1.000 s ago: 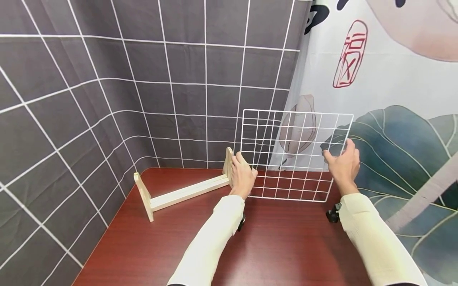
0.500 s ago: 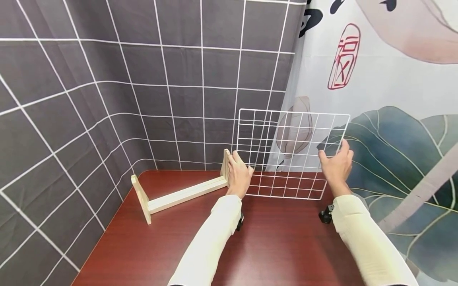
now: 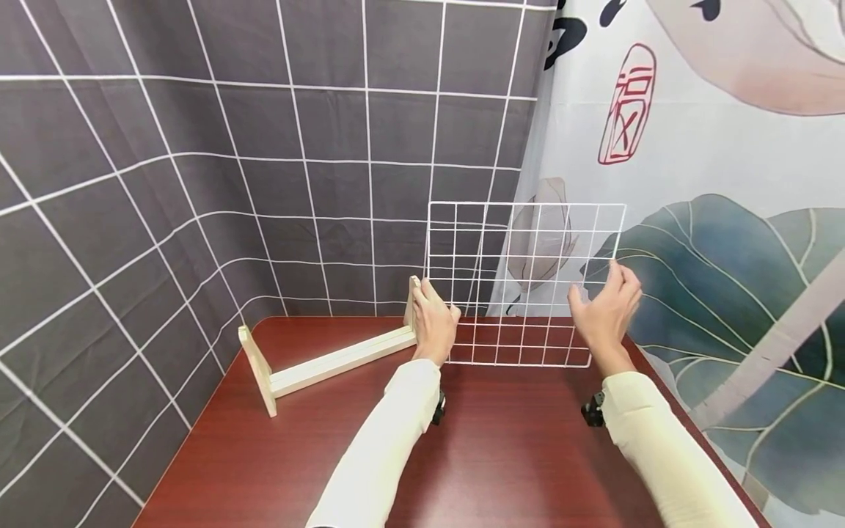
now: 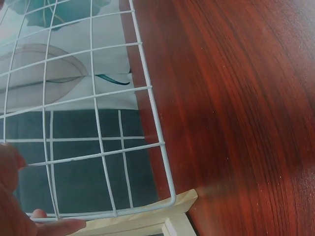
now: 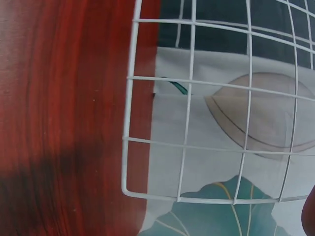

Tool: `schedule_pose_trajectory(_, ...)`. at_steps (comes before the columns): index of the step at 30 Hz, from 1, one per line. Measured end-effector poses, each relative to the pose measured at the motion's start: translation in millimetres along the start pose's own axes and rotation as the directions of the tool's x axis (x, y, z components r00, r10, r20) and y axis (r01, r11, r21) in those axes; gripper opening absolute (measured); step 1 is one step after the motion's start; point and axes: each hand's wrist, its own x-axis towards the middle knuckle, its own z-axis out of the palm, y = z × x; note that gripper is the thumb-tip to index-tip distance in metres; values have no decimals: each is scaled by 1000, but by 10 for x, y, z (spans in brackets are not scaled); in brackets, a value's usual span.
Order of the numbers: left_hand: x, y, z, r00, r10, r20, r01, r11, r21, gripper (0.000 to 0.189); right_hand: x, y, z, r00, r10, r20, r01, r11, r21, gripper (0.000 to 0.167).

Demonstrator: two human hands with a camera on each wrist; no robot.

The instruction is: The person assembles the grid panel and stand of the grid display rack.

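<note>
A white wire grid panel [image 3: 499, 279] stands near upright at the back of the table, its lower edge close to the tabletop. My left hand [image 3: 436, 323] grips its left edge, beside the near upright of a pale wooden stand [image 3: 343, 359]. In the left wrist view, that hand's fingers [image 4: 59, 226] lie along the panel's edge wire, with the wood just beyond. On the other side, my right hand [image 3: 606, 308] holds the right edge, fingertips at the wire and thumb in front. Only a sliver of a finger [image 5: 309, 211] shows in the right wrist view.
The stand has a board on each end joined by a long bar. Everything rests on a dark red wooden table [image 3: 515, 447]. A grey checked curtain [image 3: 330, 183] hangs behind and to the left, and a white printed curtain [image 3: 693, 169] hangs at the right.
The panel has shifted a little left towards the stand, its right side more than its left. Both hands have moved left with it. The head view has turned slightly right.
</note>
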Motion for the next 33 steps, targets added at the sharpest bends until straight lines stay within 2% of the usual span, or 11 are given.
schedule_pose_trajectory(5, 19, -7, -5, 1000, 18, -14, -18, 1000, 2, 83, -91, -13, 79, 980, -194, 50, 193, 981, 30, 74)
schedule_pose_trajectory(10, 21, 7, -19, 1000, 29, -5, -29, 1000, -4, 83, -165, -80, 167, 956, -288, 56, 285, 957, 54, 71)
schedule_pose_trajectory(14, 24, 23, -28, 1000, 24, 0, -24, 1000, 6, 84, -218, -172, 193, 947, -300, 119, 298, 954, 35, 68)
schedule_pose_trajectory(17, 21, 40, -40, 1000, 29, 3, -29, 1000, 3, 83, -256, -220, 213, 946, -272, 179, 275, 961, 8, 69)
schedule_pose_trajectory(21, 14, 51, -45, 999, 33, 3, -33, 999, 4, 82, -294, -244, 240, 948, -237, 215, 246, 969, -18, 69)
schedule_pose_trajectory(25, 2, 45, -39, 999, 41, -6, -41, 999, 7, 81, -319, -256, 265, 949, -236, 208, 245, 969, -18, 69)
schedule_pose_trajectory(28, -10, 43, -34, 999, 42, -1, -42, 999, 1, 81, -331, -259, 291, 952, -252, 172, 259, 966, -15, 69)
schedule_pose_trajectory(33, -14, 47, -35, 1000, 20, 18, -20, 1000, -7, 82, -355, -278, 329, 941, -312, 127, 312, 950, 23, 70)
